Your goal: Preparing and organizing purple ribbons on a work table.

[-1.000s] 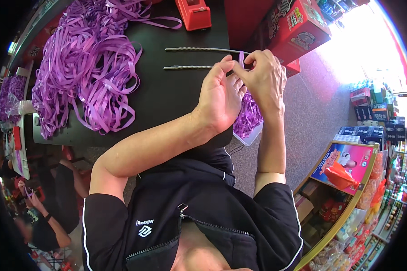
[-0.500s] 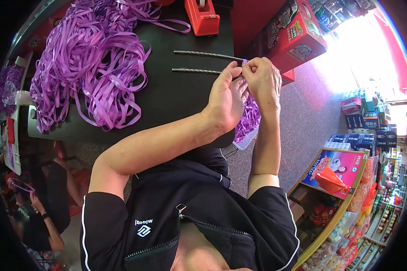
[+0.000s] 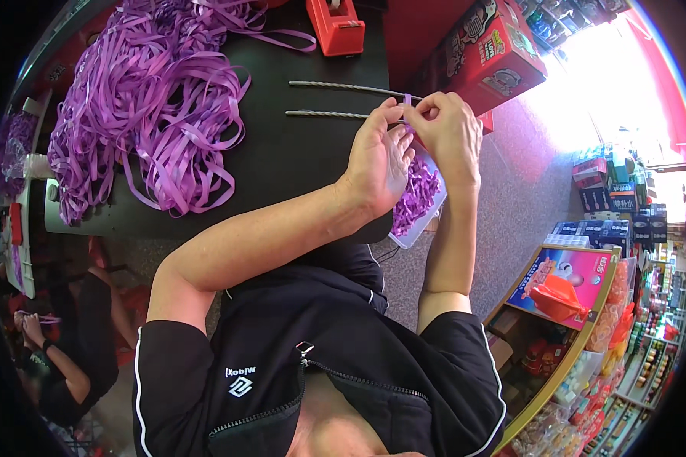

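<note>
Two thin twisted metal rods, an upper rod [image 3: 335,85] and a lower rod [image 3: 324,114], lie side by side over the black tabletop [image 3: 282,164]. A purple ribbon strip [image 3: 408,100] shows at their right ends. My right hand [image 3: 448,137] pinches the ribbon there, thumb and forefinger together. Close beside it my left hand [image 3: 377,160] has its palm turned up, thumb apart from the half-bent fingers, near the lower rod. Below the hands, a pale container [image 3: 405,241] holds purple folded ribbon pieces [image 3: 415,199]. A big tangled heap of purple ribbon [image 3: 152,114] covers the table's left side.
A red tape dispenser [image 3: 341,32] stands at the table's far edge. Beyond it is a red printed carton [image 3: 492,57]. At the right are a display counter [image 3: 552,346] and stocked shelves [image 3: 648,365]. At lower left, another person [image 3: 68,365] handles purple ribbon.
My right hand has shifted slightly right and its wrist has turned, uncovering more of the container. The ribbon strip shows more clearly between the rods. The other person's hands have come together.
</note>
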Action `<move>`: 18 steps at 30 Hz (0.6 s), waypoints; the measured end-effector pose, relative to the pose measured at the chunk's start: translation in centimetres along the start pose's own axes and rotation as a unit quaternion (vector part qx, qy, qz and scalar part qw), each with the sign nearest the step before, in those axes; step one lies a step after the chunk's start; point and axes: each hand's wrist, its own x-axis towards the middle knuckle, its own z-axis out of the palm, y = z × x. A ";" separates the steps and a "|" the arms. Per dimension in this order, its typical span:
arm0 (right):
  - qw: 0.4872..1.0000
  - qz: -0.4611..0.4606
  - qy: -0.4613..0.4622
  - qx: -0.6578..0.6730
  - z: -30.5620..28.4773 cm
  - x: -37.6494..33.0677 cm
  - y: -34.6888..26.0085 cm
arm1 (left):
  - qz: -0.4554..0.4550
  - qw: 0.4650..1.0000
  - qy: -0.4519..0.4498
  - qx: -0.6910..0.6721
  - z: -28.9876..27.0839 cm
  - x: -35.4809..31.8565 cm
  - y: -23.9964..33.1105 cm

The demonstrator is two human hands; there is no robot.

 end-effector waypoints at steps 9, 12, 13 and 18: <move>1.000 0.003 -0.013 0.007 1.5 -0.1 0.6 | -0.001 1.000 0.004 -0.010 -0.1 0.1 -0.1; 0.998 0.017 -0.023 0.062 1.8 -0.1 1.4 | -0.004 1.000 0.005 -0.007 0.1 0.0 0.0; 0.996 0.021 -0.026 0.081 1.9 -0.1 1.7 | -0.004 1.000 0.006 -0.007 0.1 0.0 0.1; 0.987 0.048 -0.059 0.141 2.6 0.3 3.1 | -0.011 1.000 0.020 -0.004 0.8 -0.4 0.4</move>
